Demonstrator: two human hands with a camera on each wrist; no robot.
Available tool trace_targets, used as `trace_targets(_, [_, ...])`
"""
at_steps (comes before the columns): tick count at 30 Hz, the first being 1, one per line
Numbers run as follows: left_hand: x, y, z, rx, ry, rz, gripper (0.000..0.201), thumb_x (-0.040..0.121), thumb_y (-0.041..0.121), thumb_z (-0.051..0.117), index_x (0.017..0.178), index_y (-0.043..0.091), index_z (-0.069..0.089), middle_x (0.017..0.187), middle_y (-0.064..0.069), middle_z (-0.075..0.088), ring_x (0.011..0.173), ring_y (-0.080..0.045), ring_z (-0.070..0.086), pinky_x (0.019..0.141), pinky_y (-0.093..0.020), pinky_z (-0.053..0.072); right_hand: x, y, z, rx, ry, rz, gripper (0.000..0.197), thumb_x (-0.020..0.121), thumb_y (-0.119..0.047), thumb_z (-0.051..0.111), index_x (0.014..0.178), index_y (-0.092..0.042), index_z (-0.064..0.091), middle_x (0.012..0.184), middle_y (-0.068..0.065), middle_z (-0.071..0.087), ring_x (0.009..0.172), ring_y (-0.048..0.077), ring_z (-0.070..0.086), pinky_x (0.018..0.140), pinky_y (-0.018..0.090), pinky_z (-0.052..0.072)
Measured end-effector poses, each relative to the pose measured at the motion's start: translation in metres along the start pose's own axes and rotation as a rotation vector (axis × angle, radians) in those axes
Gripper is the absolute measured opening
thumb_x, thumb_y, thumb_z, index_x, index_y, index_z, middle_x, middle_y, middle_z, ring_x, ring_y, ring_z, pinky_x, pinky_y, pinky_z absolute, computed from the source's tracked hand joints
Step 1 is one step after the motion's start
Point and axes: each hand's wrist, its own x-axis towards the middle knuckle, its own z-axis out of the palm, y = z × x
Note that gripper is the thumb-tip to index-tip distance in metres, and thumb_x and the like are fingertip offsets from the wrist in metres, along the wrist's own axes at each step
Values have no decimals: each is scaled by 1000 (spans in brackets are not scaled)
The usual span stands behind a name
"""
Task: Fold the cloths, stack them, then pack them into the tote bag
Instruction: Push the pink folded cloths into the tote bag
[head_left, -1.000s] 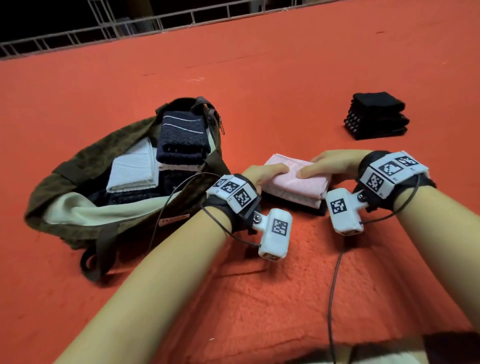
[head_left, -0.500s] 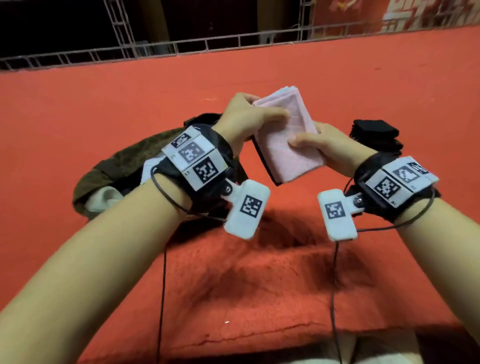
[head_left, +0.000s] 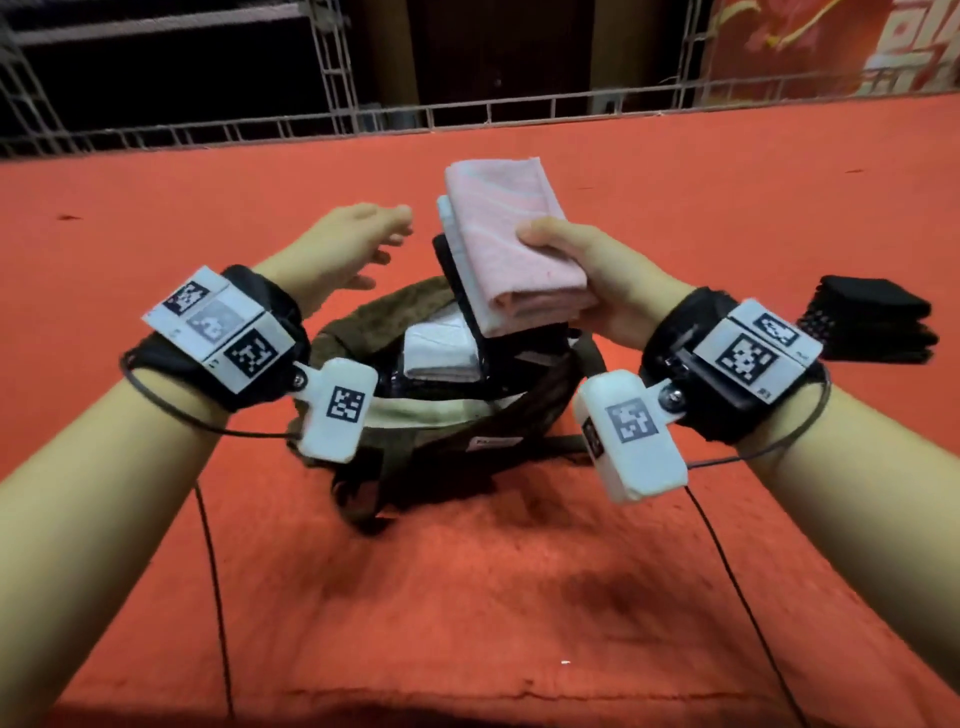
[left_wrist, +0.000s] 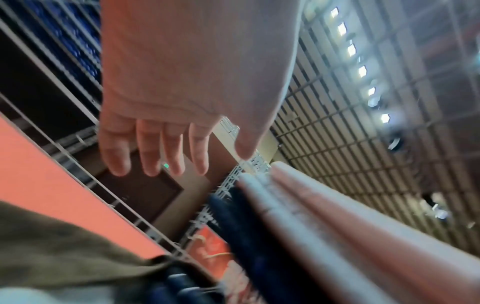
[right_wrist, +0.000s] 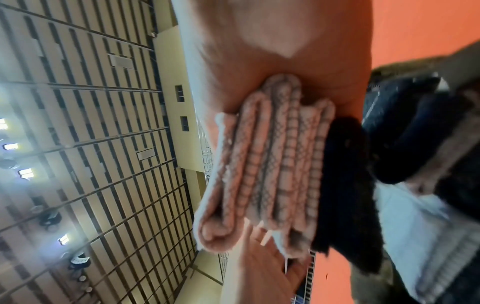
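Note:
My right hand (head_left: 587, 270) grips a small stack of folded cloths (head_left: 511, 249): pink on top, white under it, dark at the bottom, held tilted in the air above the bag. In the right wrist view the pink folds (right_wrist: 270, 164) and the dark cloth (right_wrist: 342, 185) sit clamped between thumb and fingers. My left hand (head_left: 353, 244) hovers just left of the stack, fingers spread and holding nothing (left_wrist: 155, 148). The olive tote bag (head_left: 363, 322) lies open on the red surface below, with a white folded cloth (head_left: 441, 348) and dark ones inside.
A second stack of black folded cloths (head_left: 872, 322) sits on the red carpeted surface (head_left: 467, 571) at the right. A metal railing (head_left: 467, 111) runs along the far edge. Cables hang from both wrists.
The stack was lifted off the red surface with both hands and carried over the bag. My left hand has now let go and opened; the right hand alone holds it.

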Motion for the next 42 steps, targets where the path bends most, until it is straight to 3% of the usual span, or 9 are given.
trace_targets(3, [3, -49, -10, 396, 73, -107, 31, 93, 41, 51, 91, 11, 56, 93, -13, 55, 87, -22, 48, 69, -31, 36, 9, 3, 17, 110, -62, 64, 28, 90, -31, 51, 107, -9, 57, 81, 9, 65, 63, 21, 63, 62, 26, 55])
trace_targets(5, [7, -81, -14, 511, 16, -251, 49, 87, 48, 57, 112, 7, 51, 115, -18, 54, 106, -28, 52, 86, -33, 42, 13, 2, 27, 180, -97, 68, 25, 92, -30, 47, 95, -8, 58, 73, 7, 66, 64, 20, 63, 66, 28, 57])
trace_targets(8, [12, -112, -17, 549, -71, -372, 78, 81, 52, 63, 132, 1, 32, 122, -17, 52, 109, -32, 54, 86, -37, 45, 20, 2, 44, 332, -137, 74, 38, 96, -28, 40, 68, -6, 55, 45, 3, 58, 40, 14, 57, 44, 19, 50])
trace_targets(15, [22, -122, -29, 698, 0, -114, 24, 91, 33, 55, 83, 11, 50, 93, -17, 61, 82, -29, 52, 68, -31, 34, 59, 30, 82, 333, -204, 181, 57, 95, -30, 38, 52, -9, 68, 52, 6, 63, 48, 17, 62, 52, 20, 52])
trace_targets(21, [36, -114, -62, 688, 146, -133, 44, 92, 37, 53, 58, 11, 44, 59, -8, 47, 68, -28, 47, 59, -32, 30, 66, 48, 66, 202, -294, 360, 53, 99, -21, 31, 57, -6, 61, 38, 1, 55, 32, 9, 54, 43, 19, 51])
trace_targets(28, [40, -97, -57, 426, 122, -150, 45, 95, 36, 49, 58, 13, 40, 52, -5, 37, 44, -19, 34, 41, -24, 25, 92, 41, 92, 170, -244, 314, 61, 101, -17, 30, 57, -5, 70, 52, 8, 64, 44, 16, 64, 47, 25, 55])
trace_targets(34, [36, -92, -64, 292, 87, -167, 31, 94, 24, 43, 65, 12, 39, 60, -8, 33, 46, -17, 27, 36, -14, 20, 129, 70, 132, -27, 21, 371, 32, 94, -26, 48, 112, 0, 52, 106, 20, 63, 82, 28, 63, 82, 41, 54])
trace_targets(36, [34, -89, -65, 301, 95, -137, 18, 92, 22, 49, 79, 10, 48, 64, -10, 39, 50, -18, 29, 39, -17, 22, 144, 88, 141, -124, 73, 385, 62, 82, -31, 58, 130, 4, 40, 131, 21, 51, 102, 30, 61, 88, 45, 52])
trace_targets(42, [29, -89, -58, 368, 88, -73, 32, 90, 15, 50, 121, 19, 43, 65, -7, 47, 57, -23, 41, 53, -30, 31, 201, 132, 139, -163, 54, 392, 103, 53, -49, 58, 142, -7, 30, 134, 15, 50, 115, 30, 56, 95, 49, 48])
